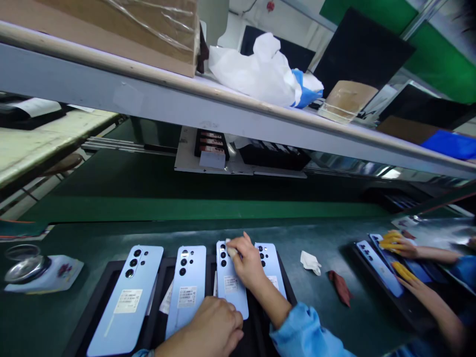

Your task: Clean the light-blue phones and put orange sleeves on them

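My right hand [248, 265] pinches a white pad [231, 251] against the third blue phone [231, 286], which lies in the black tray [111, 283] at the desk's near edge. My left hand [208, 333] rests on its lower end, I think to steady it; I cannot tell if those fingers grip.

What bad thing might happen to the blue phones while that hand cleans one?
1. The right hand presses a small white wipe on the camera end of the third phone. Pushing hard might slide it against the neighbouring phone, which lies very close.
2. Both hands are bare, and the left hand rests at its lower end, so fingerprints could stay on the shiny back.
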Action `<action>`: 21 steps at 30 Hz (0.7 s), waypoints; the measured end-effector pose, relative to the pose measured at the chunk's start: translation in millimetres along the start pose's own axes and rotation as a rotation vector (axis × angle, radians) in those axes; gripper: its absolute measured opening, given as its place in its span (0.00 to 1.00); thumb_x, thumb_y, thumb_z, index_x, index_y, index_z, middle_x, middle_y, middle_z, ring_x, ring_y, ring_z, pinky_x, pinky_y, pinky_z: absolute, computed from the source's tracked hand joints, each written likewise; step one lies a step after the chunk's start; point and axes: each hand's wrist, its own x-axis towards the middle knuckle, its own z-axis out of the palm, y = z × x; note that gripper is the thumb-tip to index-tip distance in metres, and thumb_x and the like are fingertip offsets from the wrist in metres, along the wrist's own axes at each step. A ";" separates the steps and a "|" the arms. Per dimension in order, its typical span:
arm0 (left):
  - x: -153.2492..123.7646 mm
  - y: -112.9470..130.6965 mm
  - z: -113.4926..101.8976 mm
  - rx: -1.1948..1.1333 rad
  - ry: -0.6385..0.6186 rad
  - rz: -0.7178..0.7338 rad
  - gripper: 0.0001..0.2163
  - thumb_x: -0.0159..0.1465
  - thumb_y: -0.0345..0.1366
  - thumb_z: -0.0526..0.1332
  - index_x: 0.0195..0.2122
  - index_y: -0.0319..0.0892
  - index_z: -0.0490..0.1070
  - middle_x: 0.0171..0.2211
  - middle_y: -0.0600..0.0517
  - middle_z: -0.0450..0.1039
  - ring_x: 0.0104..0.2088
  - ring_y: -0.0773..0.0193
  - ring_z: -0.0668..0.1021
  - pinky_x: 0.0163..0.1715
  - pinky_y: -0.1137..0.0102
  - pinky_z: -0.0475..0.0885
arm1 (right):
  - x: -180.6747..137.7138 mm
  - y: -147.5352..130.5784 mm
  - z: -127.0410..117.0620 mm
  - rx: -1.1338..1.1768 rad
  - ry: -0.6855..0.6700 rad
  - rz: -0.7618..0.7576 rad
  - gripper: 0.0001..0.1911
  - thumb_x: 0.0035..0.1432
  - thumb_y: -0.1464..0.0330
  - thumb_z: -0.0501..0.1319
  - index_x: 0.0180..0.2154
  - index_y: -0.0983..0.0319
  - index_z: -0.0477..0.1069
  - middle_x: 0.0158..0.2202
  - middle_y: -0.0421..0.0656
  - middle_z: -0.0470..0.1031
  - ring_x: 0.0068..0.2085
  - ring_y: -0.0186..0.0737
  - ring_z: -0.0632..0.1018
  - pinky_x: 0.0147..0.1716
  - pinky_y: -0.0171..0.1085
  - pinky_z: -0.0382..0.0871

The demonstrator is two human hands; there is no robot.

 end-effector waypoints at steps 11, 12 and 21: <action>-10.3 3.3 -1.9 0.033 0.095 0.060 0.04 0.67 0.38 0.58 0.35 0.47 0.70 0.33 0.57 0.77 0.35 0.60 0.78 0.34 0.68 0.67 | 22.2 -6.9 -0.7 0.098 0.082 0.110 0.08 0.57 0.70 0.60 0.38 0.57 0.76 0.33 0.39 0.79 0.36 0.41 0.78 0.62 0.61 0.51; -15.7 6.0 -2.9 0.035 0.134 0.059 0.04 0.67 0.37 0.58 0.36 0.47 0.70 0.33 0.57 0.76 0.36 0.61 0.78 0.35 0.68 0.67 | 23.7 -13.9 1.3 0.136 0.084 0.109 0.09 0.57 0.69 0.61 0.40 0.57 0.76 0.32 0.39 0.79 0.34 0.40 0.78 0.61 0.60 0.53; -77.4 -0.1 10.5 0.119 0.181 -0.475 0.08 0.67 0.32 0.54 0.36 0.44 0.73 0.35 0.49 0.75 0.37 0.54 0.78 0.37 0.63 0.69 | 14.5 -80.9 69.6 0.069 -0.326 -0.384 0.17 0.55 0.77 0.59 0.46 0.57 0.74 0.37 0.41 0.81 0.39 0.41 0.77 0.62 0.56 0.52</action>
